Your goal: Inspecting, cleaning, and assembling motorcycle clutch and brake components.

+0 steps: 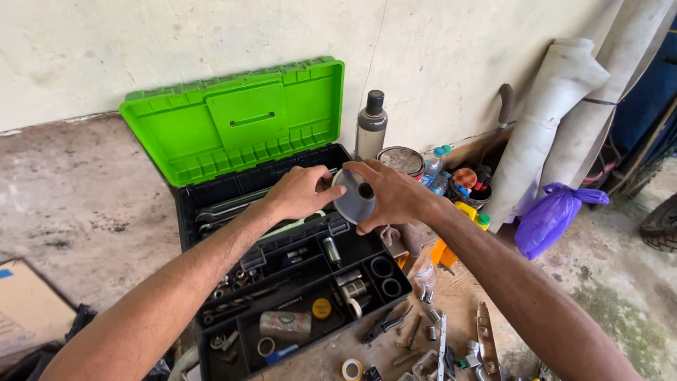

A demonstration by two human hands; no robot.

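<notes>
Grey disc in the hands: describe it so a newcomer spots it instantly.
Find the open toolbox with the bright green lid by the wall. Above its black tray, the left hand and right hand hold a round grey metal disc between them. Unlike the small bits below, it is wide, smooth, with a dark centre hole.

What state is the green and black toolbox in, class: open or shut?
Open. The toolbox has its green lid swung back against the wall, and the tools in its black tray are in plain sight.
</notes>
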